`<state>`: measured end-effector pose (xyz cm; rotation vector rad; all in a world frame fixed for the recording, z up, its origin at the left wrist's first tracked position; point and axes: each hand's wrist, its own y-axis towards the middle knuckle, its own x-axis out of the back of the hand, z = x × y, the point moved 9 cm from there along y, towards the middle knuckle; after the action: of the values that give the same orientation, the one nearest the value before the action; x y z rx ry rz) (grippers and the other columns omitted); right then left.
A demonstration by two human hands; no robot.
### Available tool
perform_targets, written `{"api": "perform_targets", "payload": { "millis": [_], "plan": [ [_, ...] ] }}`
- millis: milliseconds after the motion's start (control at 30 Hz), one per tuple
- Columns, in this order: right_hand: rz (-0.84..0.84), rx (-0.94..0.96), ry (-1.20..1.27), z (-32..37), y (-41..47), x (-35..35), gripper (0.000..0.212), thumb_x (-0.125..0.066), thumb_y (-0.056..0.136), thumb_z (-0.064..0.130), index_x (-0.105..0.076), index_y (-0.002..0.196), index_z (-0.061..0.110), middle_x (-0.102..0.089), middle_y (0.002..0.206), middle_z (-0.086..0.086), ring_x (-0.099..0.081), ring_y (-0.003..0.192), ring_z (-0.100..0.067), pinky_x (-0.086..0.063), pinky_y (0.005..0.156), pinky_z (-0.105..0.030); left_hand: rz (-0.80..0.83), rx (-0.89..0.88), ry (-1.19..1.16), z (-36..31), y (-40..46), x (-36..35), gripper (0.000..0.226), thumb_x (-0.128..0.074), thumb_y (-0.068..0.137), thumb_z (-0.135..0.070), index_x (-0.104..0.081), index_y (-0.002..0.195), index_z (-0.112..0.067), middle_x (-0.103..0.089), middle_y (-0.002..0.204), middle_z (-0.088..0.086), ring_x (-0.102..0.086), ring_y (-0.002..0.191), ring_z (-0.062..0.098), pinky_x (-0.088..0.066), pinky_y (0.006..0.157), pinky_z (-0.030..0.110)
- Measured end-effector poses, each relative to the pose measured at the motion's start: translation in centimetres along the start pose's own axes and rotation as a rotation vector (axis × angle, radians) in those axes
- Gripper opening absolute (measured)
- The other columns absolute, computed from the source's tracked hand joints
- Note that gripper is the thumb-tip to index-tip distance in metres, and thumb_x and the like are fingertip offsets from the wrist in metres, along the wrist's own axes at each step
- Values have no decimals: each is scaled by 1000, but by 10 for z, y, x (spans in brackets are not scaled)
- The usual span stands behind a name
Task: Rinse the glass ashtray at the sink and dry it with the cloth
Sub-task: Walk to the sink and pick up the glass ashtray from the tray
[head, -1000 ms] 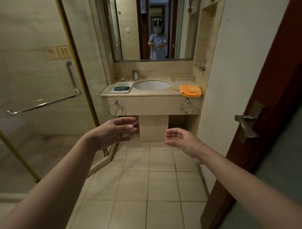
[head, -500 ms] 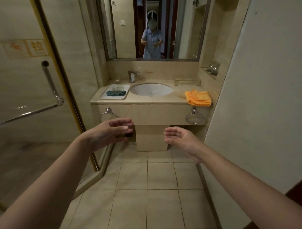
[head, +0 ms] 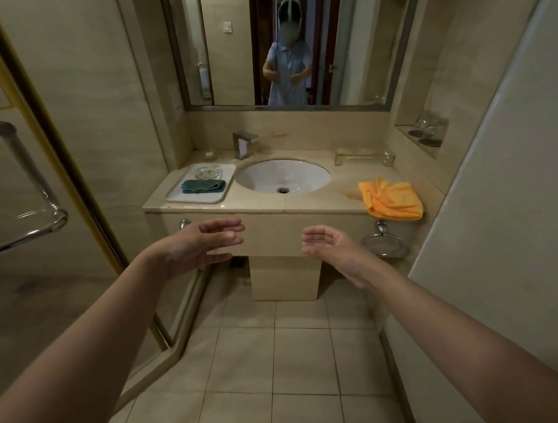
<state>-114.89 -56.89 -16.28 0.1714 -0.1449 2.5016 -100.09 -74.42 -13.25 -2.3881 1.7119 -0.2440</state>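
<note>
Bathroom seen from head height, person standing on beige floor tiles (head: 302,359) in front of a vanity. No readable writing; a pale sign on the far-left glass is cut off and illegible.

Far left: glass shower door (head: 48,175) w/ brass-coloured frame and a chrome tube handle (head: 33,201) that bends at its lower end.

Left hand (head: 196,246) held out in mid-air below the counter edge, fingers straight and loosely spread, palm facing inward, holding nothing. Bare forearm runs down to bottom-left corner.

On the counter (head: 271,208), polished beige stone w/ rounded front lip: a white rectangular tray (head: 176,196) at the left end. In the tray's back part sits the glass ashtray (head: 208,173), clear, thick, squarish. Just in front of it, also in the tray, a folded dark teal cloth (head: 202,185).

Behind, a squared chrome tap (head: 244,144). Centre: oval white basin (head: 282,176), sunk in the counter, dark drain at the front.

Above: wide framed mirror (head: 234,54) reflecting a person in a pale blue top, hands raised.

Right hand (head: 328,244) also in mid-air, palm up, fingers gently curled, holding nothing, well apart from left hand.

Right end of counter: crumpled orange cloth (head: 392,199), soft microfibre look, hanging slightly over the edge. Below it a chrome towel ring (head: 383,244). Wall niche (head: 426,133) at right holds clear glasses, blurry.
</note>
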Motion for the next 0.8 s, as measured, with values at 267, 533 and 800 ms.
{"api": "perform_targets", "payload": {
  "millis": [267, 533, 800],
  "plan": [
    [39, -24, -13, -4, 112, 1, 34, -77, 72, 25, -60, 100, 33, -66, 106, 11, -63, 100, -3, -49, 94, -26, 10, 23, -45, -6, 96, 59, 45, -68, 69, -16, -60, 113, -23, -69, 114, -9, -66, 102, 8, -51, 78, 28],
    [-11, -47, 24, 2, 241, -10, 30, -73, 78, 18, -59, 101, 32, -62, 112, 6, -60, 104, -8, -50, 90, -25, 31, 32, -57, -25, 205, 143, 44, -68, 68, -18, -60, 112, -23, -68, 115, -8, -66, 103, 10, -50, 80, 30],
    [33, -89, 36, -11, 348, -28, 28, -72, 79, 20, -59, 99, 35, -63, 110, 11, -62, 97, -1, -50, 82, -21, -14, 101, -39, -10, 281, 217, 34, -61, 81, -5, -60, 112, -19, -69, 111, -8, -67, 100, 10, -52, 78, 28]
  ]
}}
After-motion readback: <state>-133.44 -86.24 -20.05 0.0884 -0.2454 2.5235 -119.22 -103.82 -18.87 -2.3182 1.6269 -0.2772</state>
